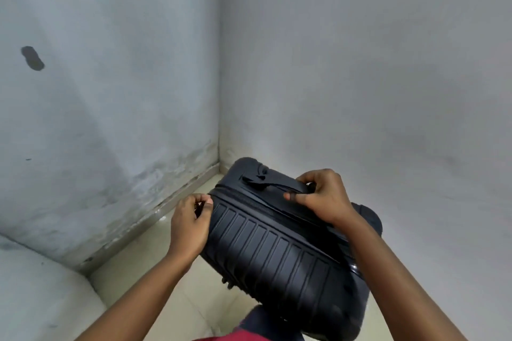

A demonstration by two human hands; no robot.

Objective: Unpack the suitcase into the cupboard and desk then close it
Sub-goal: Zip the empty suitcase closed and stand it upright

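Observation:
A dark ribbed hard-shell suitcase (277, 252) stands on the pale floor in a room corner, tilted toward me, its two shells together. My right hand (322, 198) grips the strap handle (279, 187) on its upper side, thumb over the strap. My left hand (191, 221) pinches something small at the left end of the zip line (249, 202), at the case's corner; the zip pull itself is hidden by my fingers. The inside of the case is out of sight.
Two grey-white walls meet right behind the suitcase, the left wall (97, 91) stained near the skirting. A pale tiled floor (155, 263) runs toward me. A white rounded surface (33, 291) fills the lower left. My legs show at the bottom edge.

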